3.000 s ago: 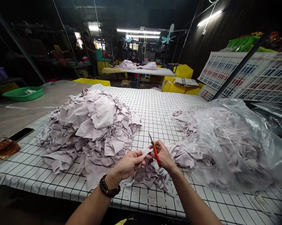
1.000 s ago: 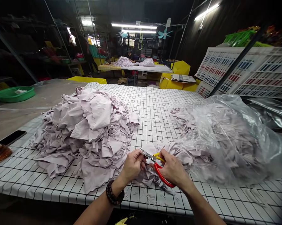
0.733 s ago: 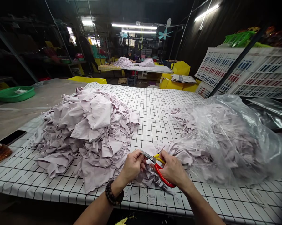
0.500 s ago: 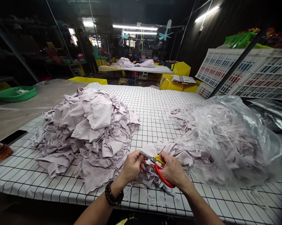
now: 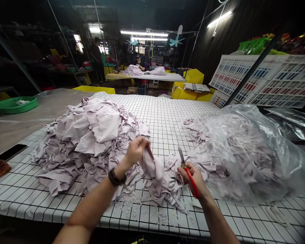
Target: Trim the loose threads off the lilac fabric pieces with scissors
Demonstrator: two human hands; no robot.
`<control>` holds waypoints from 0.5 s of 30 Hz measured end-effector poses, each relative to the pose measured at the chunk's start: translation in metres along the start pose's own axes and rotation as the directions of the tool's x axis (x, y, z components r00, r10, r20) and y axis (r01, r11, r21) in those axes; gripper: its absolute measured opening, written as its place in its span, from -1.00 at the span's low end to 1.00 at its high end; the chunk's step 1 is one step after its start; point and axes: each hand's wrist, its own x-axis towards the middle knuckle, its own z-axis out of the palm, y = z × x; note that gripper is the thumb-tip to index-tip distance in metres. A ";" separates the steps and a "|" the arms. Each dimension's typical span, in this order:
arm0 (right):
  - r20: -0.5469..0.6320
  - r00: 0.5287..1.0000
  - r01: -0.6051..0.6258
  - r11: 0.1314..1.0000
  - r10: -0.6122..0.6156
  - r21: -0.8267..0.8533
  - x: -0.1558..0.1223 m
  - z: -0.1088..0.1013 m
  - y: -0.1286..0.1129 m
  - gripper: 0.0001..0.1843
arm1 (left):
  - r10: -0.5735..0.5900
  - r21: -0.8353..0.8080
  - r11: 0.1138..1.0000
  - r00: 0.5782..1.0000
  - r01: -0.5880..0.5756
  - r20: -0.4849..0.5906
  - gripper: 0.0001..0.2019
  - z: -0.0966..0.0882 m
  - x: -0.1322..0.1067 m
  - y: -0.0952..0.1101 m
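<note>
Left hand [image 5: 137,149] pinching lilac cloth [image 5: 152,166] over the surface [image 5: 165,125], right hand [image 5: 194,178] gripping red-handled scissors [image 5: 192,183] near it, blades bare, so if I swing either carelessly, the points could nick the fabric.

And there the left hand [image 5: 137,149] had a pale lilac cloth [image 5: 154,166] pinched, raised and dangling! The right hand [image 5: 195,177] gripped red-handled scissors [image 5: 192,183], blades pointing away. A fabric pile [image 5: 91,132] towered left, a plastic-covered heap [image 5: 248,145] sat right, scraps [image 5: 128,202] littering the gridded table [image 5: 167,123]!
</note>
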 end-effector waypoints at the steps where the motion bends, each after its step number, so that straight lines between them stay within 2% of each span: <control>1: -0.036 0.999 -0.019 0.999 0.020 0.033 0.001 -0.006 0.004 -0.58 | 0.090 0.110 0.990 0.995 -0.084 -0.050 -0.72 -0.016 0.026 0.015; 3: -0.097 0.994 -0.054 0.998 0.055 0.012 0.002 -0.016 0.014 -0.56 | 0.274 0.315 0.923 0.953 -0.222 -0.132 -0.66 -0.054 0.079 0.047; 4: -0.124 0.990 -0.069 0.997 0.065 -0.032 0.002 -0.020 0.020 -0.57 | 0.372 0.442 0.858 0.910 -0.263 -0.181 -0.60 -0.073 0.104 0.064; 5: -0.145 0.987 -0.084 0.993 0.071 -0.086 0.001 -0.023 0.025 -0.57 | 0.459 0.571 0.771 0.867 -0.282 -0.192 -0.55 -0.091 0.126 0.079; 6: -0.158 0.985 -0.095 0.985 0.072 -0.143 0.000 -0.025 0.031 -0.59 | 0.507 0.679 0.681 0.845 -0.274 -0.168 -0.49 -0.108 0.145 0.092; 7: -0.160 0.985 -0.100 0.976 0.069 -0.195 -0.001 -0.025 0.036 -0.60 | 0.499 0.756 0.612 0.855 -0.232 -0.142 -0.41 -0.123 0.161 0.101; 9: -0.135 0.990 -0.084 0.959 0.049 -0.269 -0.003 -0.021 0.041 -0.64 | 0.349 0.859 0.504 0.930 -0.085 -0.113 -0.30 -0.146 0.179 0.111; 10: -0.120 0.992 -0.071 0.951 0.036 -0.300 -0.004 -0.017 0.042 -0.66 | 0.248 0.888 0.459 0.961 -0.009 -0.119 -0.28 -0.152 0.183 0.110; 12: -0.126 0.992 -0.046 0.921 -0.003 -0.386 -0.005 -0.008 0.039 -0.73 | 0.095 0.914 0.391 0.983 0.106 -0.155 -0.29 -0.154 0.181 0.101; 13: -0.147 0.989 -0.036 0.894 -0.033 -0.447 -0.004 -0.003 0.036 -0.76 | 0.058 0.919 0.367 0.982 0.144 -0.178 -0.30 -0.149 0.176 0.093; 15: -0.191 0.977 -0.028 0.821 -0.099 -0.570 0.001 0.007 0.029 -0.79 | 0.105 0.910 0.391 0.975 0.139 -0.194 -0.35 -0.127 0.155 0.074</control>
